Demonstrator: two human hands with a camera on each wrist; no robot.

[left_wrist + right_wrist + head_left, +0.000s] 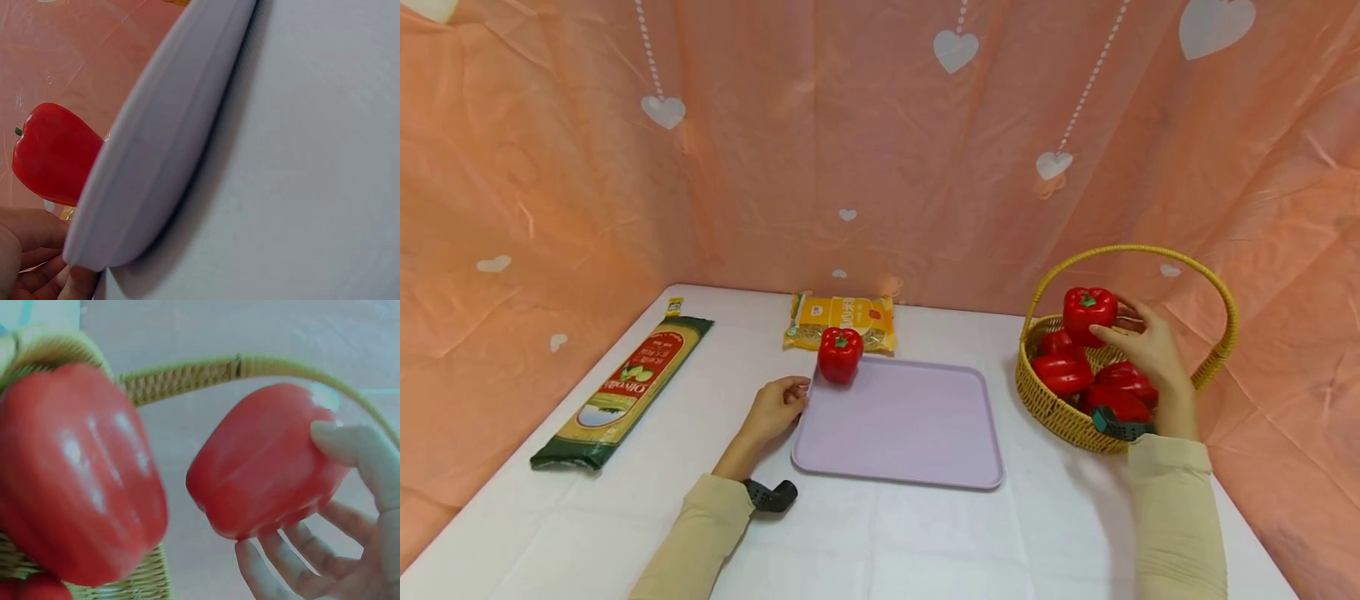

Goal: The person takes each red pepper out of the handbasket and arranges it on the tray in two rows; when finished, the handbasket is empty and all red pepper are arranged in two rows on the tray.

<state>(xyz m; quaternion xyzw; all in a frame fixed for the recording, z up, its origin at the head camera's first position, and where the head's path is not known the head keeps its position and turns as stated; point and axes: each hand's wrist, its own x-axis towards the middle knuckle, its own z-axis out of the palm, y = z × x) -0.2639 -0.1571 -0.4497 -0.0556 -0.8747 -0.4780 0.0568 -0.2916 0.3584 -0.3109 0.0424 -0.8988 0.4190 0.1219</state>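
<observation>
Apparently you are at the pick-up step, moving red bell peppers one at a time between basket and tray, though the direction is my guess. Your right hand (1150, 346) pinches a red bell pepper (1086, 315) between thumb and fingers at the right of the head view, over the wicker basket (1060, 423) and apart from the other peppers (1063, 375) lying in it. Your left hand (773, 408), left of centre, has its fingers bent at the left edge of the lavender tray (895, 425) and seems to pinch the rim, so the tray is probably being steadied. Another bell pepper (840, 357) stands upright at that tray's upper left corner, stem up, just in front of a yellow food packet (831, 312); the long Olivoila-labelled package (625, 392) lies at the left, out of your way. If the tray is the goal, your next move calls for a firm hold on the smooth pepper, a path that avoids the arched handle (1131, 248), and a gentle lowering onto the bare surface, perhaps beside the standing one. Watch the handle most: I cannot tell from these views whether the pepper is fully outside its loop
</observation>
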